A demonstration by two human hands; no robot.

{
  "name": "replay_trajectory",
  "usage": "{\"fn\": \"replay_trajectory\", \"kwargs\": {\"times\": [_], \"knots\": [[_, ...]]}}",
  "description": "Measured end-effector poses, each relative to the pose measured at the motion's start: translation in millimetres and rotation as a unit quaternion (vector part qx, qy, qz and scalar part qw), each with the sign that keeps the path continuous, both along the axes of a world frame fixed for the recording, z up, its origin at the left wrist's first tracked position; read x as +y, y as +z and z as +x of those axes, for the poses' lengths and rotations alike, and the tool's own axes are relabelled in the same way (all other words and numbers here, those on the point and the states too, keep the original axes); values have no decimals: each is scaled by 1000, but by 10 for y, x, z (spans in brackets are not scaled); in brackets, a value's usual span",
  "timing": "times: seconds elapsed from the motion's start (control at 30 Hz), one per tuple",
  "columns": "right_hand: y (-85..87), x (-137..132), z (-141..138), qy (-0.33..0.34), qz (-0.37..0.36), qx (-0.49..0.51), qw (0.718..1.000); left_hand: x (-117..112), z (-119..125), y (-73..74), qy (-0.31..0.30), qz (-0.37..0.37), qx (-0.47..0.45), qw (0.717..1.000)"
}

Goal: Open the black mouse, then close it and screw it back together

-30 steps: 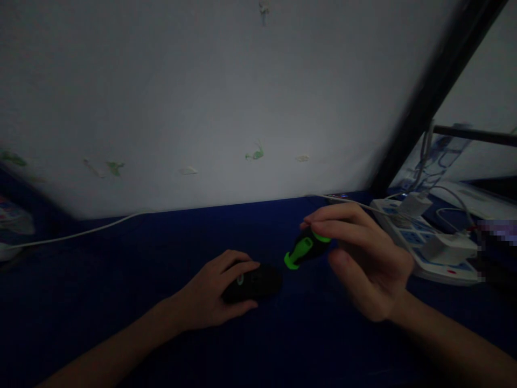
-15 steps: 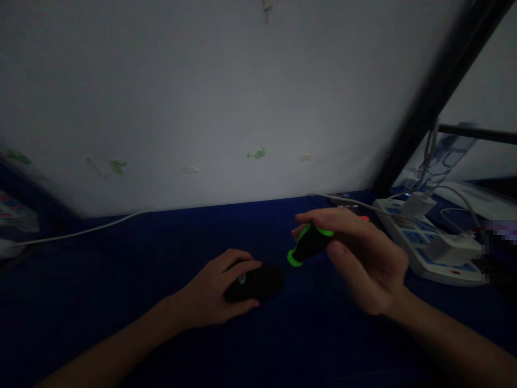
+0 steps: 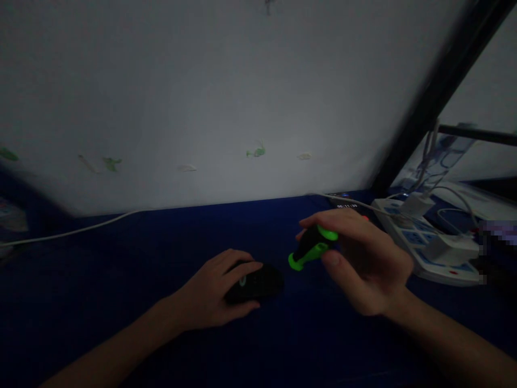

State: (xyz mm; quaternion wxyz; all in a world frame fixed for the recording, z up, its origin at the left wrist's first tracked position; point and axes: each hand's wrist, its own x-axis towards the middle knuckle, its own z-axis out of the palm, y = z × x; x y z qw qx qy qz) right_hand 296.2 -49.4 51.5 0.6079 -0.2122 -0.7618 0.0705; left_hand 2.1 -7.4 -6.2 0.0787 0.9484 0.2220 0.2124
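Note:
The scene is dim. My left hand (image 3: pixel 214 293) lies on a dark blue surface (image 3: pixel 121 302) with its fingers curled round a small black object (image 3: pixel 256 281) that bears a faint green mark; what the object is I cannot make out. My right hand (image 3: pixel 363 261) hovers just right of it, fingers closed on a black and bright green handle (image 3: pixel 310 249), likely a stubby screwdriver. The handle's green end points down and left toward the black object, a short gap apart. Any tip of the tool is hidden.
A white power strip (image 3: pixel 412 242) with white plugs and cables lies at the right. A white cable (image 3: pixel 81 230) runs along the foot of the pale wall (image 3: pixel 226 97). A black post (image 3: pixel 436 91) rises at the right. A small lit display (image 3: pixel 346 206) sits behind my right hand.
My right hand has turned the green handle slightly between its fingers and shifted a little right and down. My left hand stays on the black object.

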Motion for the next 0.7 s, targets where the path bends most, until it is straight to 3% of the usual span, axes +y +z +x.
{"fn": "replay_trajectory", "kwargs": {"times": [0.27, 0.33, 0.5, 0.7], "knots": [[-91, 102, -10, -40, 26, 31, 998, -6, 1, 40, -4, 15, 9, 1000], [-172, 126, -19, -40, -3, 52, 998, 0, -12, 88, -9, 35, 23, 999], [-317, 201, -78, 35, -105, 116, 987, 36, -71, 158, 0, 48, 24, 999], [-290, 279, -110, -39, -66, 164, 984, 63, -106, 99, 3, 44, 25, 999]]}}
